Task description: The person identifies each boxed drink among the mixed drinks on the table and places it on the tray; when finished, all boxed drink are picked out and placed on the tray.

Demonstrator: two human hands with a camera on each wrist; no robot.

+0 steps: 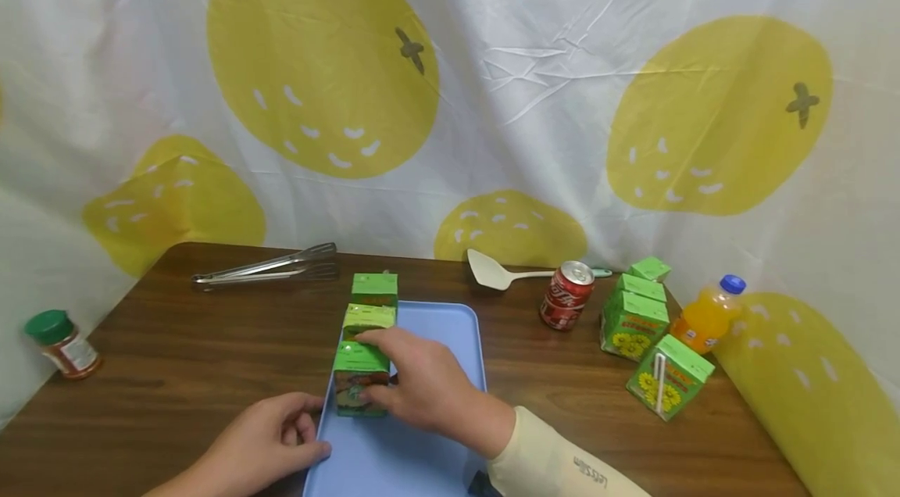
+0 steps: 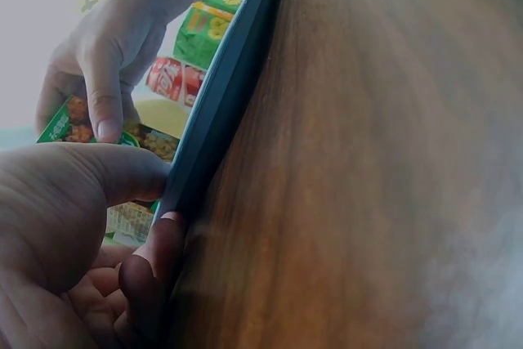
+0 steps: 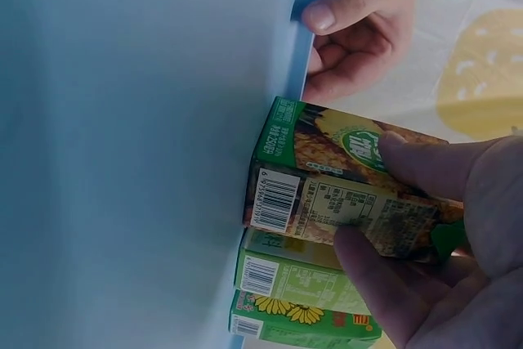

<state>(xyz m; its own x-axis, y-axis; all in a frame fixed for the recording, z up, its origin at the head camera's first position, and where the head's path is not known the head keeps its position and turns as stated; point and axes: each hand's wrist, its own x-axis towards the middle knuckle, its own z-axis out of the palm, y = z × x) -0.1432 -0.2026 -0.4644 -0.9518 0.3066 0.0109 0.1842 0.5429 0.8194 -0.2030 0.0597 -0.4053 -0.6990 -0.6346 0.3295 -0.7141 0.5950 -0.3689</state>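
A blue tray [image 1: 394, 458] lies on the brown table, with a row of three green drink cartons along its left side. My right hand [image 1: 432, 387] grips the nearest carton [image 1: 350, 384], which has a brown picture on its front; in the right wrist view its barcode side [image 3: 274, 202] faces the camera. Behind it stand a lighter green carton [image 1: 369, 316] and a third green carton [image 1: 375, 290]. My left hand [image 1: 263, 434] pinches the tray's left rim, thumb over the edge and fingers curled beneath, as the left wrist view shows.
Metal tongs [image 1: 267, 269] and a spatula [image 1: 492, 270] lie at the back. To the right stand a red soda can [image 1: 566, 298], several green cartons [image 1: 635, 321], another carton with a straw [image 1: 671, 380] and an orange drink bottle [image 1: 706, 317]. A green-capped spice jar [image 1: 66, 345] stands far left.
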